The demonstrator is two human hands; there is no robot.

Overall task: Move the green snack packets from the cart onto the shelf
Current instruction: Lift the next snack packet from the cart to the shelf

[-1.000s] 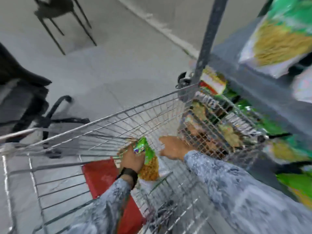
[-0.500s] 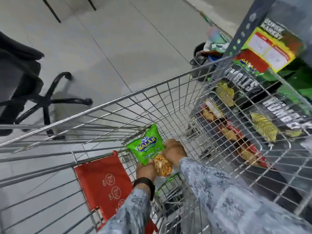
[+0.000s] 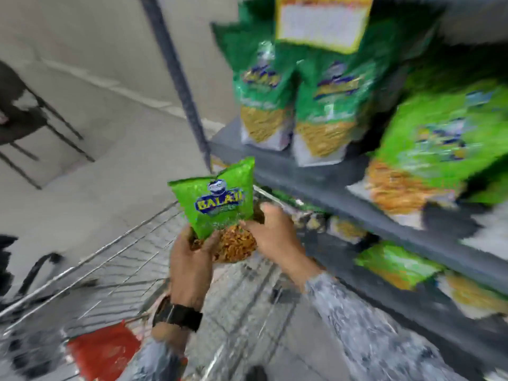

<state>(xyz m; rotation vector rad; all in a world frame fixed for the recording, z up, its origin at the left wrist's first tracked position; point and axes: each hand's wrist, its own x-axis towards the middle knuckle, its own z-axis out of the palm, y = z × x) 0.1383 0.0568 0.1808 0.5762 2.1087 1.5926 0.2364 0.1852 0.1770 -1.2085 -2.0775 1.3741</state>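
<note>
Both hands (image 3: 233,248) hold packet (image 3: 217,202) above cart rim (image 3: 132,232), near shelf edge (image 3: 316,185).

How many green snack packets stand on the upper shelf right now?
3 can be made out on the upper shelf: left packet, middle packet, larger right packet. Blur may hide more behind them.

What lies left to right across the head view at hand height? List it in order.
Silver wire shopping cart rim → left hand gripping the bright green snack packet → right hand on the same packet → grey metal shelf edge → blurred green packets on the lower shelf.
</note>
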